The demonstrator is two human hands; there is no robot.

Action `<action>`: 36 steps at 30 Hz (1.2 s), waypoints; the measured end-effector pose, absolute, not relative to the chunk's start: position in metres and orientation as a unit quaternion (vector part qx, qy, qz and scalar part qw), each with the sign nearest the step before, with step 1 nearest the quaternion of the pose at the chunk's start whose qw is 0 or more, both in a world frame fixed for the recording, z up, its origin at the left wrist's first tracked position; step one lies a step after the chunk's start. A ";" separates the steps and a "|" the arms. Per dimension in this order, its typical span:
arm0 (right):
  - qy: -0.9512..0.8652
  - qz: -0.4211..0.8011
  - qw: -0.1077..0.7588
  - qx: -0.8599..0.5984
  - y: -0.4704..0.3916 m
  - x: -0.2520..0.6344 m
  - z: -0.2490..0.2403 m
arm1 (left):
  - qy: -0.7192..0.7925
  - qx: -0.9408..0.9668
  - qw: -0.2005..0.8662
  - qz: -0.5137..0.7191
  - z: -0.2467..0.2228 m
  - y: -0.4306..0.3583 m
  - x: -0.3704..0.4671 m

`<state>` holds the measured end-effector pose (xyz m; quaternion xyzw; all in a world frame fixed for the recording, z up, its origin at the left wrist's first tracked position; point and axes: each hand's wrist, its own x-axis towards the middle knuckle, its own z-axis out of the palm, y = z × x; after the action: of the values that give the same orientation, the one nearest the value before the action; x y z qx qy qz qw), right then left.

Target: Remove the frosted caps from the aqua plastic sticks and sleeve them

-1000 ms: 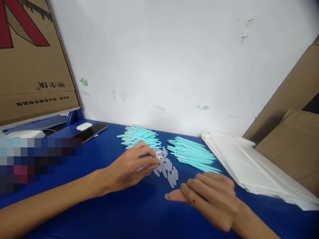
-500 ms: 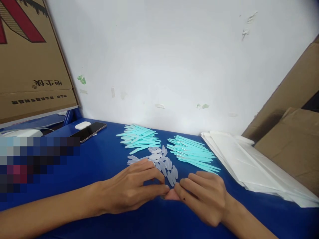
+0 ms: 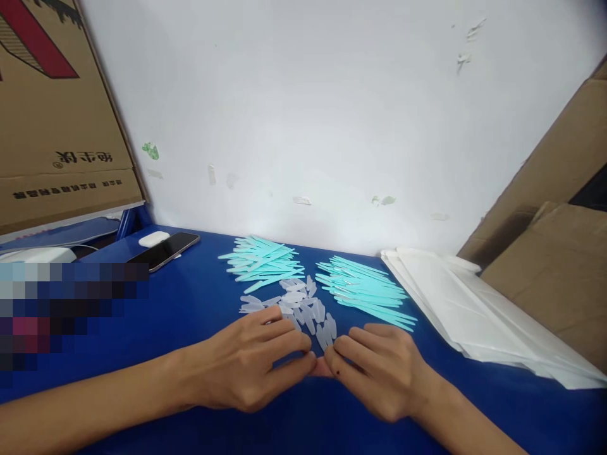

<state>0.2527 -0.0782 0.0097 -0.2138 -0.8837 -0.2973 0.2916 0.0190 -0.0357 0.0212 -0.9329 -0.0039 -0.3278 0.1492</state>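
My left hand (image 3: 258,363) is closed in a pinch, thumb against index finger, in front of the pile of small translucent caps (image 3: 303,303). Its fingertips meet those of my right hand (image 3: 374,370), whose fingers are curled closed. Whatever lies between the fingertips is hidden or too small to make out. Just beyond the hands the frosted, tapered caps are scattered. Behind them on the left lies a heap of thin turquoise sticks (image 3: 263,260). To the right is a second heap of turquoise sticks (image 3: 365,287), lying more nearly parallel.
White paper-like sheets or bags (image 3: 455,303) are stacked at the right. On the left of the blue table (image 3: 190,309) lie a phone (image 3: 173,249) and a white case (image 3: 154,239). Cardboard boxes (image 3: 61,126) stand at both sides, with a white wall (image 3: 303,114) behind.
The view has shifted slightly. My hands stay together at the fingertips, with the fingers a little closer together. The heaps look the same.
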 end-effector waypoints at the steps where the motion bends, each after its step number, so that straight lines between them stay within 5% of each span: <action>1: -0.885 -0.296 0.290 -0.213 -0.078 0.253 0.009 | -0.001 -0.933 0.160 -0.322 0.021 -0.036 0.019; 36: -0.885 -0.297 0.283 -0.220 -0.076 0.253 0.006 | -0.017 -0.943 0.111 -0.315 0.018 -0.033 0.014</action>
<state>0.2526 -0.0760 0.0056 -0.2200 -0.8850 -0.2968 0.2833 0.0142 -0.0331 0.0176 -0.9426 -0.0166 -0.3145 0.1107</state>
